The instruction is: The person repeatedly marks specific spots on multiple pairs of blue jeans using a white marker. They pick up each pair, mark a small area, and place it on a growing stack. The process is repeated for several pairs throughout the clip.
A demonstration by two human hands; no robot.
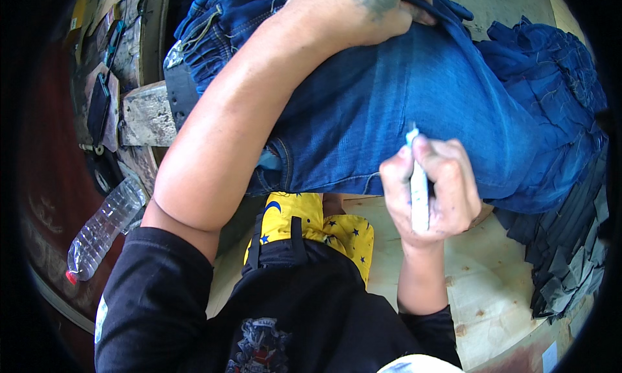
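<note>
A pair of blue jeans point(350, 107) lies spread in front of me, with a pocket edge and seam stitching at its near left. At the top of the view my left hand point(363, 13) is closed on a raised fold of the denim; part of its fingers is hidden by the cloth. My right hand point(444, 192) grips a slim white pen-shaped tool point(420, 195) with a light-blue end and a thin tip. That tip points away from me over the denim, close to a pale crease; I cannot tell whether it touches.
Crumpled blue garments point(544, 75) are heaped at the far right, above dark grey cloth point(560, 256). On the left are a worn wooden block point(148, 114), a dark phone-like object point(98, 107) and a clear plastic bottle point(103, 227) with a red cap. Yellow patterned cloth point(350, 240) covers my lap.
</note>
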